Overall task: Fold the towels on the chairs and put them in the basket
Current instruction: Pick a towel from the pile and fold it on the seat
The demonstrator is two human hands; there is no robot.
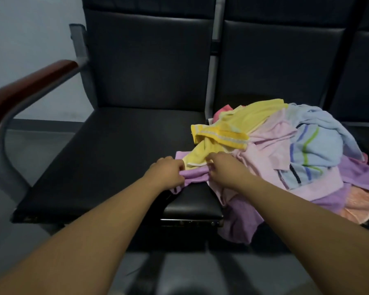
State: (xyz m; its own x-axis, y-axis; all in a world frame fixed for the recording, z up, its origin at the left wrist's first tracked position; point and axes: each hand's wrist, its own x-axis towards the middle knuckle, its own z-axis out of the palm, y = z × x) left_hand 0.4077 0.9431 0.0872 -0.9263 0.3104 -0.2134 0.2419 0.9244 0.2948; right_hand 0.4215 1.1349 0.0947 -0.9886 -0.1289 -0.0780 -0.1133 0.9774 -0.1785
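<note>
My left grip and right grip both pinch purple towel edge on black chair seat, yellow towel draped over it

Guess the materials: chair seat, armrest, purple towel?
The chair seat looks like black leather or vinyl: smooth, with a dull sheen. The armrest is glossy reddish-brown, probably lacquered wood, going by its bright highlight. The purple towel is soft matte cloth, likely cotton terry; it bunches and creases softly.
</note>
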